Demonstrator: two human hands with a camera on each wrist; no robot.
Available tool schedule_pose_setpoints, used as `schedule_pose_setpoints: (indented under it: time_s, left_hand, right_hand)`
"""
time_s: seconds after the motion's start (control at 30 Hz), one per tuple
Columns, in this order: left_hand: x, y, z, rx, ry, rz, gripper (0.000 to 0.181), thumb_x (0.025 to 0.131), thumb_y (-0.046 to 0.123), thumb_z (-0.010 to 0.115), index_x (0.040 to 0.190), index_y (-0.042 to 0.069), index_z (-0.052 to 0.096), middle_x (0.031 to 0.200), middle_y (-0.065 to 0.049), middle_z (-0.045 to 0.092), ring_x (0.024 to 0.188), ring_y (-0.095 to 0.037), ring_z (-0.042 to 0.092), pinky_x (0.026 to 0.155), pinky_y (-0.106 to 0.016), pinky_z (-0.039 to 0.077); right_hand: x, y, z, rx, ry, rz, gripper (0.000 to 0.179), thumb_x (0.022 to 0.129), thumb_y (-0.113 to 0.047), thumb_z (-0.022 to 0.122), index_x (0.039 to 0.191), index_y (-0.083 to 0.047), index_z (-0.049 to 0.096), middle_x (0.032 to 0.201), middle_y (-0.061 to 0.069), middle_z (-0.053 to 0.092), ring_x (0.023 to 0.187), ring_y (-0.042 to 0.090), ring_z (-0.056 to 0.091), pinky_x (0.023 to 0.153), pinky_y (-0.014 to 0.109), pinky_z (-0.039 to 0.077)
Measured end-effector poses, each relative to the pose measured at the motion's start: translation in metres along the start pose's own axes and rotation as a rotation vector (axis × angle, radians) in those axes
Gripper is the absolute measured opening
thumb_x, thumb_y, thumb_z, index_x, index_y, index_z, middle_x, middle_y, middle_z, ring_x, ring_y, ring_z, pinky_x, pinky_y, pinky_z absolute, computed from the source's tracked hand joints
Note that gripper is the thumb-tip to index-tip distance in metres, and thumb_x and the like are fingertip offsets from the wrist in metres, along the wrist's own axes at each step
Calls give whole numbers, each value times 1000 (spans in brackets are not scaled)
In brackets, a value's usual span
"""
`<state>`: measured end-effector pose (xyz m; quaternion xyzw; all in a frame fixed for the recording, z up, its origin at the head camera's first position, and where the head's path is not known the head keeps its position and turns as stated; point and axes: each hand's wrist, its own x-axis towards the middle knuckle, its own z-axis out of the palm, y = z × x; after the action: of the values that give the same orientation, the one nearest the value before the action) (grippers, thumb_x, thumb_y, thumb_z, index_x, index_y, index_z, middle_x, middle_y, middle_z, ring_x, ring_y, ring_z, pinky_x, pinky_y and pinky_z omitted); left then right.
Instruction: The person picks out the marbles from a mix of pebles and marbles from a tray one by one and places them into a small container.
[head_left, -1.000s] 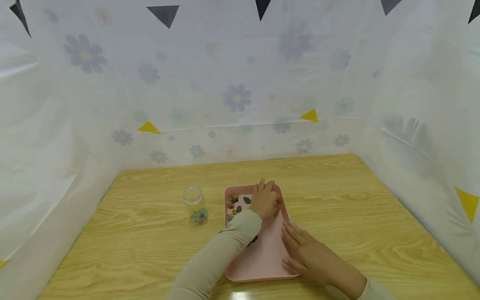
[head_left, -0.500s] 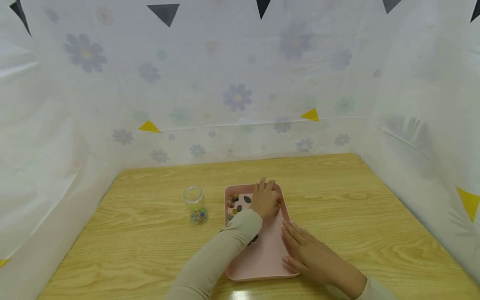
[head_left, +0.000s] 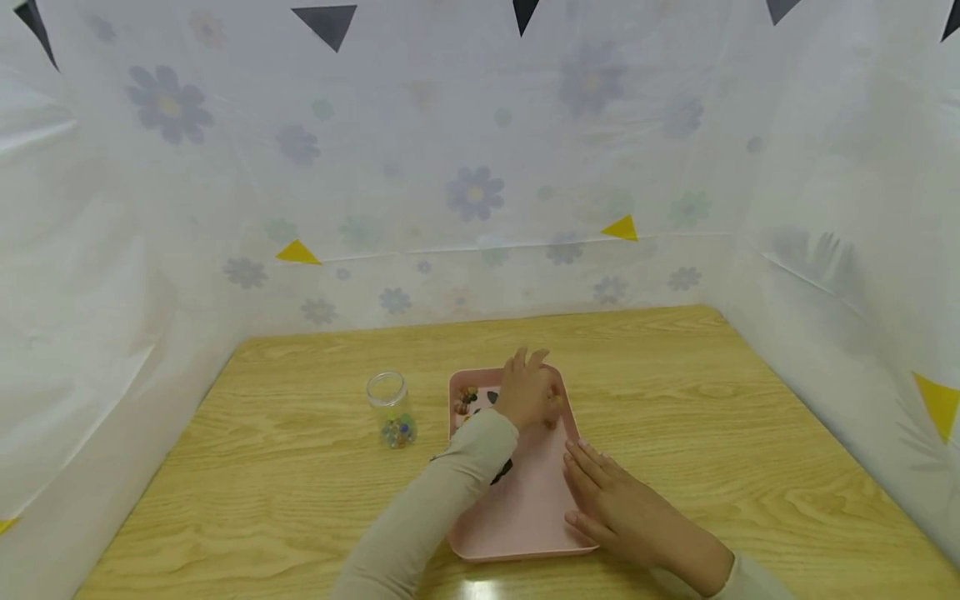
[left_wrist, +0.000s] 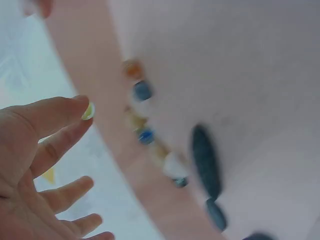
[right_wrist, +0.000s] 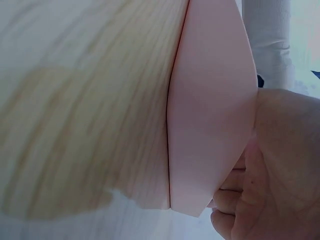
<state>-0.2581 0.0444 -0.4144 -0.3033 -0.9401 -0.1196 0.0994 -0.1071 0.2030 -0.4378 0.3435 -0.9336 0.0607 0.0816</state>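
My left hand (head_left: 525,395) is over the far end of a pink tray (head_left: 525,533). In the left wrist view, its thumb and index finger pinch a small yellow-green glass marble (left_wrist: 88,111), the other fingers spread. Below it, a row of coloured beads or marbles (left_wrist: 145,136) runs along the tray wall, beside dark oval stones (left_wrist: 206,162). My right hand (head_left: 626,512) rests against the tray's right rim with fingers extended. The left forearm hides part of the tray's left side.
A clear glass jar (head_left: 390,412) with several marbles at its bottom stands left of the tray. The wooden table (head_left: 285,467) is bounded by white flower-patterned sheets (head_left: 480,150) at the back and sides. More brown pieces (head_left: 462,400) lie in the tray's far left corner.
The left hand has lifted and shifted slightly away, uncovering small brownish pieces near the tray's right wall. The right hand has stayed in place.
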Motion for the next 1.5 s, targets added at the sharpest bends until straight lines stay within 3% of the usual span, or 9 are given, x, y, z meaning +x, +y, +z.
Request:
schedule_pose_setpoints:
  time_s: [0.1,0.2,0.3,0.47,0.6,0.87,1.03,1.17,1.5]
  left_hand:
    - [0,-3,-19,7,25,16,8,86,30,72,88,24,76,140,-8,51,135,-38,36,106,-52,37]
    - [-3,-5,-44,-23,24,6,10,87,29,71,92,22,76,144,-10,46,136,-41,32,107,-54,35]
    - [-9,-10,-64,-70,67,8,11,87,27,71,94,20,76,146,-12,43,138,-43,28,108,-56,32]
    - [-30,-26,-95,-96,162,21,12,85,27,74,93,19,74,147,-13,41,140,-44,24,110,-59,27]
    - [-53,-46,-111,-89,242,15,11,83,25,76,90,17,74,146,-15,42,139,-46,25,109,-61,25]
    - [-108,-95,-125,-55,354,-56,14,79,20,79,90,12,73,142,-21,44,136,-50,26,105,-67,26]
    - [-134,-116,-128,-70,376,-135,17,77,17,81,89,10,73,142,-23,45,134,-53,26,101,-73,25]
    - [-143,-125,-128,-69,347,-176,17,77,15,80,91,9,73,142,-23,44,135,-53,26,99,-74,25]
    - [-148,-132,-122,-59,318,-225,18,78,15,80,93,8,73,140,-24,46,133,-53,28,101,-72,26]
  right_hand:
    - [0,0,0,-7,10,-6,62,100,-41,46,136,10,47,147,26,38,136,38,37,106,51,36]
    - [-1,1,0,-9,16,-5,62,100,-42,46,136,9,47,146,26,38,135,38,37,106,51,36]
    - [-2,0,0,-2,10,8,64,99,-43,46,136,9,46,147,25,38,136,37,37,106,51,35]
    - [-2,0,1,10,2,21,64,99,-44,46,138,8,45,148,24,37,137,36,36,106,52,34]
    - [-3,-1,1,13,-3,27,64,99,-44,45,139,7,45,149,23,36,137,36,35,107,51,34]
    - [-4,-3,-1,20,-29,40,65,100,-45,44,139,7,44,149,24,35,138,36,33,108,51,33]
    - [-5,-4,-5,34,-48,47,67,99,-46,44,140,7,43,150,24,34,139,36,32,108,51,31]
    - [-4,-5,-7,29,-39,44,66,99,-45,46,139,8,43,149,25,35,138,37,33,108,51,32]
    - [-4,-3,-4,38,-53,49,67,99,-45,47,139,8,43,149,25,34,138,38,33,110,51,31]
